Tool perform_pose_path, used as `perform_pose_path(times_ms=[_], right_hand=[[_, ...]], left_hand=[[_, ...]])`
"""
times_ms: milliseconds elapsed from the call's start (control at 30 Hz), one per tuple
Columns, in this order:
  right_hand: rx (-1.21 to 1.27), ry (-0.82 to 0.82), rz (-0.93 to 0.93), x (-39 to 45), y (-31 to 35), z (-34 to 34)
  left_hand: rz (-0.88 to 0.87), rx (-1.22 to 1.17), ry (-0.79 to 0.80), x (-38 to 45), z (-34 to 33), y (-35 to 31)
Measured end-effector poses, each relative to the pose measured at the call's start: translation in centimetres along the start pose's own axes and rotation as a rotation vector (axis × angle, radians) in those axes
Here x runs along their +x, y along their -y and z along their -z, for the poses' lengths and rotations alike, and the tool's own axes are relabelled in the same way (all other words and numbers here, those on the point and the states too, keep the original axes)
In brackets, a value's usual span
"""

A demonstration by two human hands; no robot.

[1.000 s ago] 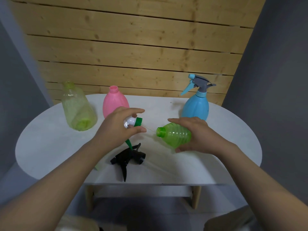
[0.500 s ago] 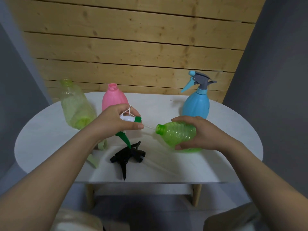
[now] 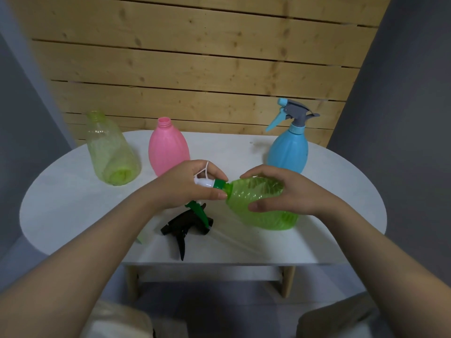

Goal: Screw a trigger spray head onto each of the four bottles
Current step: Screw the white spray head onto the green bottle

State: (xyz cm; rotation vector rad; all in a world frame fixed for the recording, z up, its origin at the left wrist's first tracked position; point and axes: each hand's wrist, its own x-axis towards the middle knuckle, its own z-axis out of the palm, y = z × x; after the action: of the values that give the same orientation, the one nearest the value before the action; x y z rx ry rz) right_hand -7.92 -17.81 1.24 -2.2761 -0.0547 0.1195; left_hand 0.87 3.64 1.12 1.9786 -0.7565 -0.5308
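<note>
My right hand (image 3: 290, 193) grips a green ribbed bottle (image 3: 258, 203), tilted with its neck pointing left. My left hand (image 3: 185, 186) holds a white and green trigger spray head (image 3: 210, 184); its green collar meets the bottle's neck. A black trigger spray head (image 3: 183, 228) lies on the white table (image 3: 73, 196) just below my hands. At the back stand a pale yellow-green bottle (image 3: 109, 150) and a pink bottle (image 3: 168, 147), both with open necks. A blue bottle (image 3: 289, 150) at the back right carries a grey and blue spray head.
A pale green piece (image 3: 141, 237) peeks out from under my left forearm near the table's front edge. A thin clear tube (image 3: 234, 240) lies on the table right of the black head. A wooden slat wall stands behind the table.
My left hand has carried the white and green spray head rightwards to the green bottle's neck. The bottle in my right hand has moved slightly left and tilted up to meet it.
</note>
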Motion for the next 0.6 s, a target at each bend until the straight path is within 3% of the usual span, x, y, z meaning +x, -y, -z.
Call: perform_pose_path(times_ms=[267, 333, 467, 600], right_hand=[[0.228, 0.174, -0.129, 0.7, -0.5, 0.5], [0.292, 0.121, -0.136, 0.8, -0.9, 0.6], [0.659, 0.029, -0.141, 0.8, -1.9, 1.1], [0.719, -0.018, -0.152, 1.1, -1.9, 0.6]], left_hand=[[0.034, -0.029, 0.064, 0.0, -0.3, 0.0], [0.074, -0.049, 0.021, 0.1, 0.1, 0.1], [0.163, -0.29, -0.112, 0.0, 0.8, 0.6], [0.143, -0.185, -0.108, -0.4, 1.3, 1.0]])
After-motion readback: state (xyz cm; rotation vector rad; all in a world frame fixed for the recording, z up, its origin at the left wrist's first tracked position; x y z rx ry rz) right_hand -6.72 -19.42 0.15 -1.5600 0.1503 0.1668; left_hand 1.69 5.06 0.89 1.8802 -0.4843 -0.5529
